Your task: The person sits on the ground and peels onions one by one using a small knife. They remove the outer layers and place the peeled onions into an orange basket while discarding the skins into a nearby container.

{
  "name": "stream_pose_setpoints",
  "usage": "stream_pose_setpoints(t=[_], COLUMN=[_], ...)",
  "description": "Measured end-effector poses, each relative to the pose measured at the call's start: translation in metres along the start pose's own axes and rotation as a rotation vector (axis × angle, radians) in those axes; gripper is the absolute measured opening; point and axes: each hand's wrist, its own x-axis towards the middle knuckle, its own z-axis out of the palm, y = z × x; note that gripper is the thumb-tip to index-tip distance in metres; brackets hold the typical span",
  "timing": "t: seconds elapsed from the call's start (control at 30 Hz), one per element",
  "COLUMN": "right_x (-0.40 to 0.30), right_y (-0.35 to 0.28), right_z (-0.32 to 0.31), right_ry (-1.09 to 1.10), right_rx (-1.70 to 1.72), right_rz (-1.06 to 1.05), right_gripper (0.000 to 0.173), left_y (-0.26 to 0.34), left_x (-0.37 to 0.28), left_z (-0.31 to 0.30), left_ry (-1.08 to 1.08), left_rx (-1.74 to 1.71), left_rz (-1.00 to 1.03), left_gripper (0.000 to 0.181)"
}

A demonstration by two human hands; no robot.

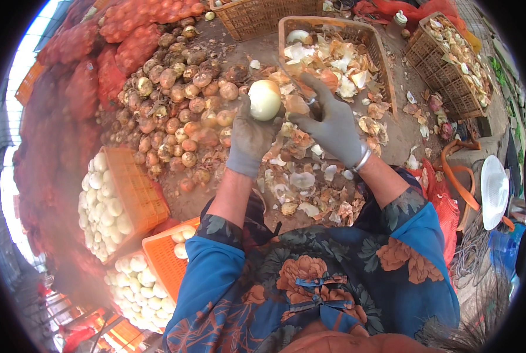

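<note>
In the head view my left hand (255,132), in a grey glove, holds a partly peeled white onion (264,100) near the middle; brownish skin remains at its top. Just right of it is my right hand (333,119), gloved too, with a thin metal blade, likely a knife (293,79), between thumb and fingers. A blurred piece of brown onion skin (296,104) shows between the hands. Unpeeled onions (174,101) lie heaped on the ground to the left. Loose skins and peelings (302,181) cover the ground below my hands.
An orange plastic crate (388,84) of peelings stands ahead, another crate (444,75) of skins at right. Peeled onions (106,207) fill crates at lower left, one orange crate (157,247) close to my left arm. Red mesh sacks (86,88) of onions are stacked at far left.
</note>
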Motion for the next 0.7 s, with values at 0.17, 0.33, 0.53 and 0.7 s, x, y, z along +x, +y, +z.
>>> stream_pose_setpoints(t=[0.17,0.33,0.53,0.7], right_x=[0.013,0.018,0.035,0.043], right_y=[0.017,0.022,0.043,0.055], right_z=[0.008,0.004,-0.004,-0.015], right_ry=[-0.045,0.048,0.214,0.062], right_rx=[-0.049,0.007,-0.218,-0.054], right_rz=[0.017,0.0,-0.115,0.002], right_gripper=[0.03,0.02,0.023,0.027], left_y=[-0.015,-0.012,-0.017,-0.019], left_x=[0.006,-0.001,-0.004,-0.006], left_z=[-0.015,0.0,0.013,-0.002], left_ry=[-0.019,-0.02,-0.072,-0.152], left_rx=[-0.091,-0.127,-0.026,-0.145], left_rz=[-0.167,-0.234,-0.179,-0.227], left_gripper=[0.047,0.047,0.051,0.049])
